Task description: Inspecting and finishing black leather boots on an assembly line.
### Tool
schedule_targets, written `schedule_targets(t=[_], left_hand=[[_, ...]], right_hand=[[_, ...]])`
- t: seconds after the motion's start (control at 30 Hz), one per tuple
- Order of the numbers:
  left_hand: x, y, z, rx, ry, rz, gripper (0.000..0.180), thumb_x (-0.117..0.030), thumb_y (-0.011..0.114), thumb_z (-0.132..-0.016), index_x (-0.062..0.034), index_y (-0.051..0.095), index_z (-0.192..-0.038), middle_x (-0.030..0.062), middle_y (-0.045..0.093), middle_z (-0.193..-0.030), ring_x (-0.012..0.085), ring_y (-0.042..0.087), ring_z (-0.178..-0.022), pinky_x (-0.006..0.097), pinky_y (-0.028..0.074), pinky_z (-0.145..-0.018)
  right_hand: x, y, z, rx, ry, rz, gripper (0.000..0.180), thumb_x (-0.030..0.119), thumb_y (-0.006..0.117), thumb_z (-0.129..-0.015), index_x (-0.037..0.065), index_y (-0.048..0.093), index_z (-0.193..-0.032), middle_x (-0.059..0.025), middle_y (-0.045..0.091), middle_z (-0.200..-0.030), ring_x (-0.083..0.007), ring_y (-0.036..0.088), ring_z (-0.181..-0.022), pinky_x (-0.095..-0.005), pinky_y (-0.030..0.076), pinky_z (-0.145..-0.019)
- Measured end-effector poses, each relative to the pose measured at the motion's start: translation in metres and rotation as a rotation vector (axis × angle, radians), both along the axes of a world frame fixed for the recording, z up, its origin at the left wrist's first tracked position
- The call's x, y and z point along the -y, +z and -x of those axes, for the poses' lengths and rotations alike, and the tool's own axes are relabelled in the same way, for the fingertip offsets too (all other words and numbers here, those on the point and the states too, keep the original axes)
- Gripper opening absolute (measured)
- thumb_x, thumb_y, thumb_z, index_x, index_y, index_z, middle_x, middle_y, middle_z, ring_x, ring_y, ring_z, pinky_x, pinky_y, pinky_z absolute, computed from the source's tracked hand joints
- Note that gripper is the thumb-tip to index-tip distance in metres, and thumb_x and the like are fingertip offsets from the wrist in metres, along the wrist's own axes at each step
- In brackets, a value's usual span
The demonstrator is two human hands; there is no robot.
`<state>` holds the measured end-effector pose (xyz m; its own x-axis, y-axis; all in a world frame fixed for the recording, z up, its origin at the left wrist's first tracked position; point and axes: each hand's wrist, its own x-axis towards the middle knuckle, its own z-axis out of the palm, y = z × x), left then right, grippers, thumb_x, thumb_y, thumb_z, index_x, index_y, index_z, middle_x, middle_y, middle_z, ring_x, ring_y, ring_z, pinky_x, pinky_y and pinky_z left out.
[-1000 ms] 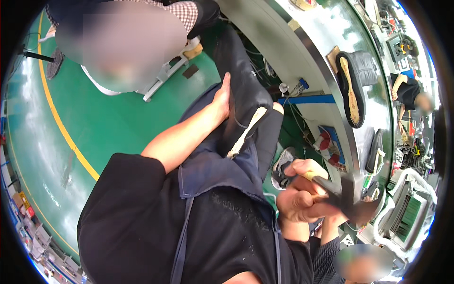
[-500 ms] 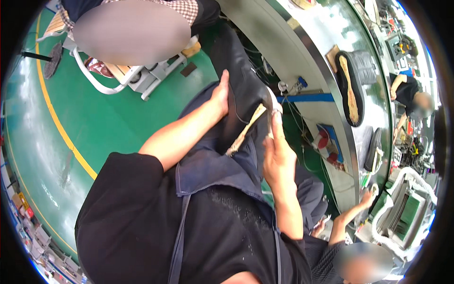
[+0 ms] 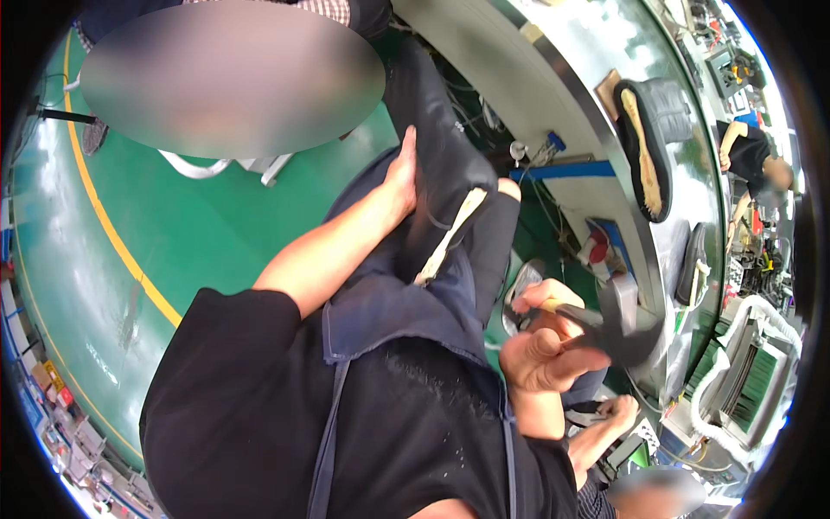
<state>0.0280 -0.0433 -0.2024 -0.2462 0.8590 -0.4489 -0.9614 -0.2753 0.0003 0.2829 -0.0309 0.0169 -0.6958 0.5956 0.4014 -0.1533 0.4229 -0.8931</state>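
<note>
A black leather boot [image 3: 454, 156] lies across my lap over a dark blue apron [image 3: 398, 316]. A pale, rough-edged strip [image 3: 454, 233] shows along its near end. My left hand [image 3: 403, 180] holds the boot's left side; part of the hand is hidden behind the leather. Away from the boot, lower right, my right hand [image 3: 553, 342] is closed around the yellowish handle of a hammer. The dark metal head of this hammer [image 3: 635, 333] points right, toward the bench edge, and is slightly smeared by motion.
On the metal bench [image 3: 596, 95] at right rest a black boot with a pale sole [image 3: 644, 151] and another dark shoe [image 3: 692, 264]. A person [image 3: 233, 78] leans in at upper left. A co-worker's hand [image 3: 616, 411] is at lower right, near a machine with white hoses [image 3: 735, 372].
My right hand has moved from the boot's right side down and to the right, and the hammer now shows clearly. My left hand stays put. The person at upper left has come closer.
</note>
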Motion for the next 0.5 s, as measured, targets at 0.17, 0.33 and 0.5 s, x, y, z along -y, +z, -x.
schedule_targets(t=[0.17,0.33,0.5], left_hand=[[-0.003,0.000,0.002,-0.011,0.032,0.043,0.073,-0.065,0.043,-0.100,-0.0062,0.053,-0.142,0.0131,0.061,-0.139,0.0307,0.059,-0.124,0.048,0.045,-0.109],[-0.001,0.009,0.002,-0.052,0.019,0.012,0.075,-0.066,0.042,-0.100,-0.0048,0.052,-0.142,0.0148,0.061,-0.137,0.0312,0.059,-0.124,0.050,0.045,-0.109],[-0.003,-0.016,0.013,0.024,0.037,-0.028,0.071,-0.064,0.039,-0.102,-0.0057,0.054,-0.141,0.0127,0.062,-0.137,0.0297,0.060,-0.123,0.045,0.045,-0.110]], right_hand=[[0.003,0.001,0.059,0.741,-0.023,-0.434,0.066,0.000,0.060,-0.096,0.015,0.038,-0.156,-0.0204,0.064,-0.090,-0.0350,0.067,-0.078,-0.0392,0.054,-0.074],[0.005,0.000,0.015,-0.212,0.205,0.423,0.040,0.015,0.056,-0.101,-0.003,0.054,-0.137,-0.0191,0.067,-0.096,-0.0350,0.067,-0.082,-0.0454,0.056,-0.076],[0.004,0.004,0.060,0.748,0.018,-0.394,0.071,0.005,0.063,-0.094,0.024,0.036,-0.157,-0.0216,0.063,-0.087,-0.0395,0.066,-0.080,-0.0462,0.053,-0.075]])
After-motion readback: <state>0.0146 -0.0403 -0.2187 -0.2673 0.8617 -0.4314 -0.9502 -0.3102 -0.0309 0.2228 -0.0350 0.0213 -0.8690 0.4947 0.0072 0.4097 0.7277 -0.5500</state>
